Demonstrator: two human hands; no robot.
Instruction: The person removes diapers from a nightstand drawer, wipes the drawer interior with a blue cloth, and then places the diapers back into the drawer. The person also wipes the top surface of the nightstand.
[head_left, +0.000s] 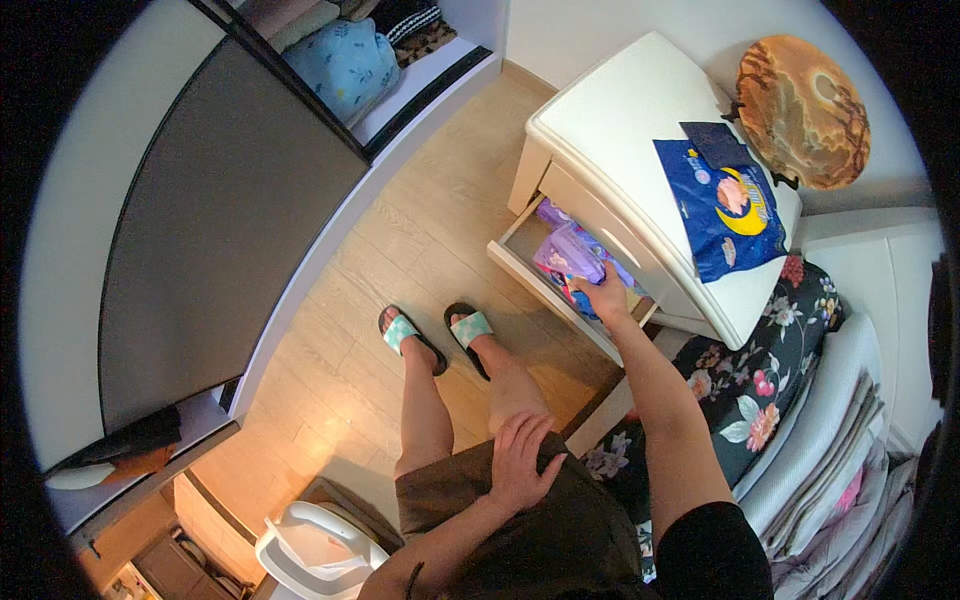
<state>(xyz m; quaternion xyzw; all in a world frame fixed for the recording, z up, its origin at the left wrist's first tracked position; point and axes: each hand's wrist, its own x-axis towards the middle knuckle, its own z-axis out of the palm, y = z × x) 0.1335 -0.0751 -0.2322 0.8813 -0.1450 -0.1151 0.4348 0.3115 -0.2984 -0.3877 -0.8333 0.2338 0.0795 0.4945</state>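
My right hand (606, 294) reaches into the open lower drawer (551, 296) of a white nightstand (615, 112) and grips the end of a purple soft plastic package (571, 253). Other purple and blue packages lie beneath and behind it in the drawer. My left hand (523, 459) rests on my thigh at the hem of my dark shorts, fingers slightly spread, holding nothing. On the nightstand top lies a dark blue plastic bag (724, 206) with a yellow moon print, partly over a dark flat packet (716, 142).
A round decorative plate (806, 112) stands at the nightstand's back. A bed with floral black fabric (750, 375) and folded bedding (817, 442) is at right. A sliding-door wardrobe (225, 225) lines the left. A white plastic basin-like container (289, 559) sits at lower left.
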